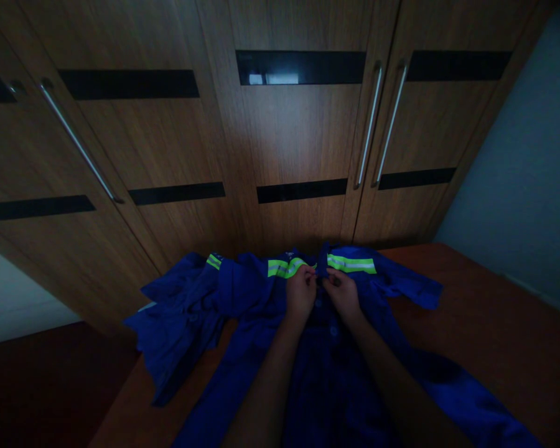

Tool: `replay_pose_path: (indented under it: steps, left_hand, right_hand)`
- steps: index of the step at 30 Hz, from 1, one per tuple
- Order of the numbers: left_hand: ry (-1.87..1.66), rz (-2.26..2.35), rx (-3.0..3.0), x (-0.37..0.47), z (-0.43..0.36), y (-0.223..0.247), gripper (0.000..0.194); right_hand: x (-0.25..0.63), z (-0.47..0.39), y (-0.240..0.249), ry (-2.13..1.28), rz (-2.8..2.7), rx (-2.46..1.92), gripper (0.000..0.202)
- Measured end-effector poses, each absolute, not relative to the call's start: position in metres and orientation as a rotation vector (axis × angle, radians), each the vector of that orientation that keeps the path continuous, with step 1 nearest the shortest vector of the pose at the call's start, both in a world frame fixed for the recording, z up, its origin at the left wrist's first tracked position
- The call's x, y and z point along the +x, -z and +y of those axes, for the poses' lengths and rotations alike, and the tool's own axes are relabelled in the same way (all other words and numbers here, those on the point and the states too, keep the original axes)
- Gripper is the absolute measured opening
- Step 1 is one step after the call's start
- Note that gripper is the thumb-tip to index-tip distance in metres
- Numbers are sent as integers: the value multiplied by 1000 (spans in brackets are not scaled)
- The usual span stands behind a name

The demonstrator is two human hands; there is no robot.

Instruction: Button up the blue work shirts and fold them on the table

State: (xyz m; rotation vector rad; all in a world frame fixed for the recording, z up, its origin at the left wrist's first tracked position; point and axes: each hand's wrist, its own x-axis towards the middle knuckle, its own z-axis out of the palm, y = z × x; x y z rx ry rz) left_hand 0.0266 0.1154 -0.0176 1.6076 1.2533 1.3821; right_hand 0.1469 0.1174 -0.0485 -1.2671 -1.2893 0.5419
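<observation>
A blue garment point(261, 330) with yellow-green and silver reflective strips lies spread on a reddish-brown wooden surface. At its front, near the upper middle, my left hand point(301, 290) pinches the fabric edge with closed fingers. My right hand point(341, 292) is just to the right, its fingers also closed on the front edge, close to the left hand. Dark round buttons run down the front below the hands. One sleeve point(413, 283) extends to the right. Exactly what lies between the fingertips is too small and dark to make out.
More crumpled blue clothing point(182, 317) lies at the left on the wooden surface point(485, 323). Behind stands a brown wardrobe point(298, 130) with black panels and long metal handles. A pale wall point(522, 180) is at the right.
</observation>
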Motion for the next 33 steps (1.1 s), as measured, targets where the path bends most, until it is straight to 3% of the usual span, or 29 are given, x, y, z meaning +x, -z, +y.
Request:
replay_pose_path:
  steps: [8, 19, 33]
  left_hand:
    - [-1320, 1298, 1789, 21, 116, 17, 15]
    - [-1248, 1350, 1966, 19, 110, 9, 19]
    - [-1278, 1480, 1908, 19, 110, 9, 18]
  right_hand:
    - [145, 113, 42, -469, -1326, -1295, 25]
    - [146, 114, 44, -376, -1458, -1293, 29]
    - [137, 104, 36, -403, -1707, -1184, 49]
